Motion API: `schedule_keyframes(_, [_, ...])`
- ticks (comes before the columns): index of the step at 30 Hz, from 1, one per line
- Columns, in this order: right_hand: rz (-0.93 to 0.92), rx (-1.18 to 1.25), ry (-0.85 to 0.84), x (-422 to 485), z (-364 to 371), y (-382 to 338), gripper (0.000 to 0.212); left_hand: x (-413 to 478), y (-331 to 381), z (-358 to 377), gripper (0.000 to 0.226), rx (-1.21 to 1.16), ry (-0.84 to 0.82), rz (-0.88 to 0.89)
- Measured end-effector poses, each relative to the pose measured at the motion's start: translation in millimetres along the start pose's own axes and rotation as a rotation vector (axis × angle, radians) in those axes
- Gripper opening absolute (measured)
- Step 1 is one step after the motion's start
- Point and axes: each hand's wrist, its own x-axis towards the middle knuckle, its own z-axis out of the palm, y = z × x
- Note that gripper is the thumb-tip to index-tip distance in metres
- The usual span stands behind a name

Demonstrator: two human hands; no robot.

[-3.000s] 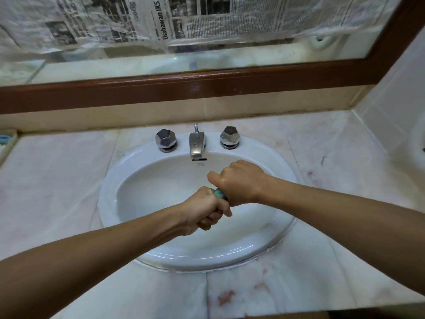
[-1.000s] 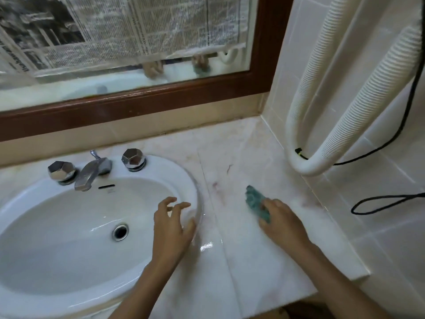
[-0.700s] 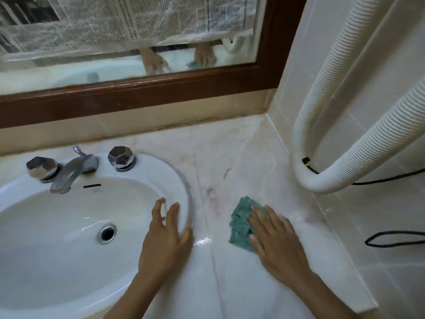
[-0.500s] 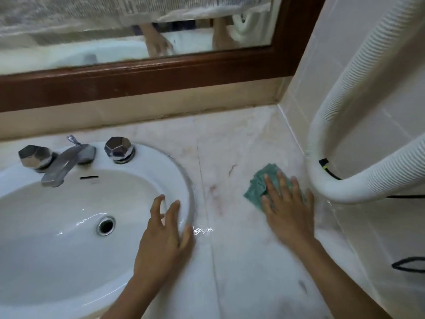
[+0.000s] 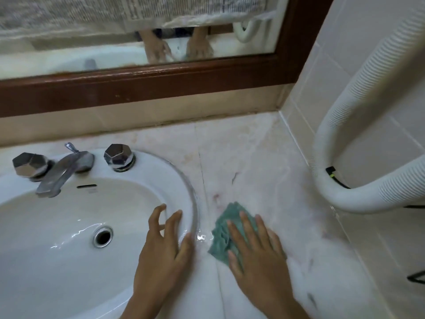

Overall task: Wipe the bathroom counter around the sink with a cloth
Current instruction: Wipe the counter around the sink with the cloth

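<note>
The right hand presses flat, grip wide, on a green cloth on the marble surface just right of the sink, whose near-right rim the spread left hand rests on, holding nothing, with the tap farther left.

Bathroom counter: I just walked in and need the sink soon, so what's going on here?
A person is wiping the marble counter to the right of the sink. The right hand presses a green cloth flat on the counter beside the basin, while the left hand rests on the sink's rim. Faint reddish marks show just beyond the cloth.
</note>
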Motion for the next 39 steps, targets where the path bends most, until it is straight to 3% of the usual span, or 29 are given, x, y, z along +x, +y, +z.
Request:
schedule_keyframes(3, [0.173, -0.096, 0.007, -14.2, -7.2, 36.0, 0.059, 2.2, 0.0, -1.0, 0.046, -0.018, 0.015, 0.005])
schedule_keyframes(7, [0.317, -0.211, -0.007, 50.2, -16.3, 53.8, 0.073, 2.9, -0.6, 1.3, 0.047, -0.003, 0.012, -0.014])
schedule_keyframes(12, [0.312, -0.087, 0.061, 151.0, -12.8, 53.3, 0.064, 3.7, -0.3, 0.2, 0.053, 0.005, 0.014, -0.016])
schedule_keyframes(17, [0.290, 0.000, -0.030, 219.8, -12.2, 4.9, 0.057, 4.0, -1.5, 0.4, 0.045, -0.020, 0.019, -0.038])
schedule_keyframes(21, [0.120, 0.019, -0.081, 160.3, 6.5, -43.6, 0.056, 4.0, -4.3, -2.5, 0.030, -0.187, 0.064, -0.116])
schedule_keyframes(24, [0.001, -0.028, -0.049, 60.8, 15.0, -59.7, 0.061, 5.7, -7.0, -1.4, 0.038, -0.254, 0.096, -0.183])
schedule_keyframes(29, [-0.139, -0.127, -0.076, -5.6, 1.7, -3.9, 0.059, 7.4, -6.4, 2.9, 0.047, -0.176, 0.064, -0.187])
schedule_keyframes(34, [0.081, -0.127, -0.027, 95.9, -9.8, 47.3, 0.066, 9.1, -6.2, 3.5, 0.047, -0.168, 0.052, -0.207])
schedule_keyframes(39, [0.282, -0.023, -0.047, 207.2, -13.8, 16.7, 0.062, 9.8, -7.6, 4.0, 0.045, -0.172, 0.049, -0.222])
